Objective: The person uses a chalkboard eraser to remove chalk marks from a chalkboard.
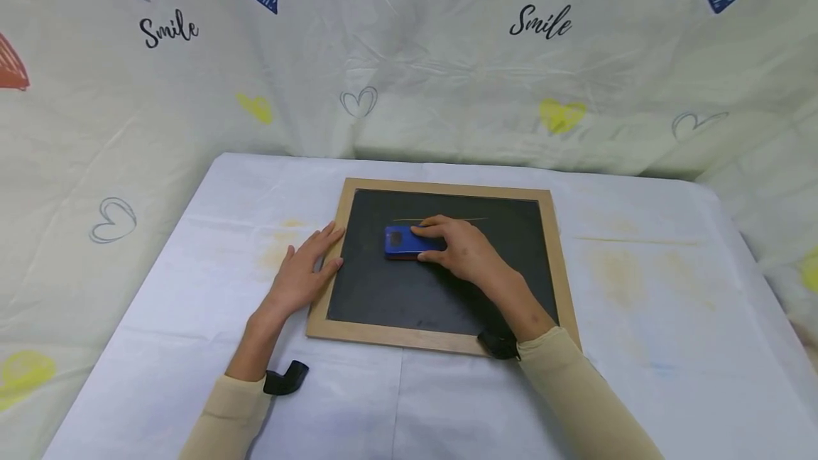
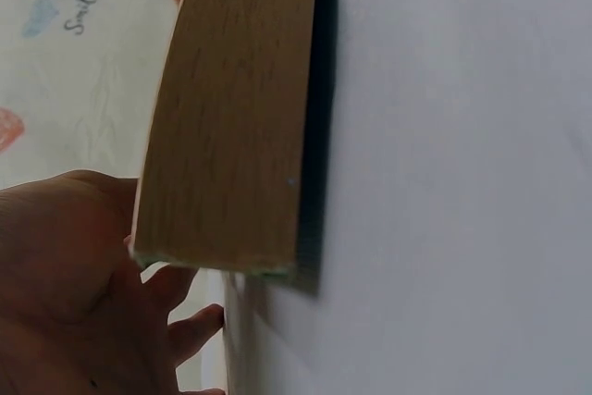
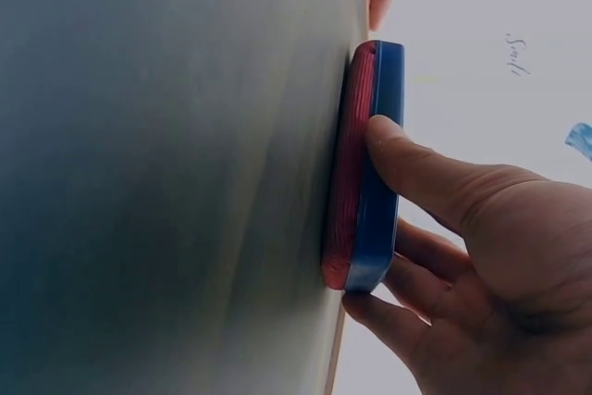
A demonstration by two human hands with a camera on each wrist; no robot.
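A small blackboard (image 1: 377, 297) with a light wooden frame (image 1: 409, 337) lies on the table. My right hand (image 1: 469, 250) grips a blue chalkboard eraser (image 1: 397, 241) by its long sides, over the upper middle of the board. The right wrist view shows the eraser's red felt (image 3: 350, 173) turned to the black surface, with the thumb (image 3: 407, 159) on one side and fingertips on the other. My left hand (image 1: 303, 272), fingers spread, touches the frame's left edge. A thin yellowish line (image 1: 473, 219) runs across the board just above the eraser.
White cloth (image 1: 639, 389) covers the table, with faint yellow smudges (image 1: 620, 275) and a thin yellowish line (image 1: 639, 241) to the right of the board. Behind the table hangs a pale curtain (image 1: 447, 91) printed with hearts. A black wrist mount (image 1: 286, 379) sits at the left cuff.
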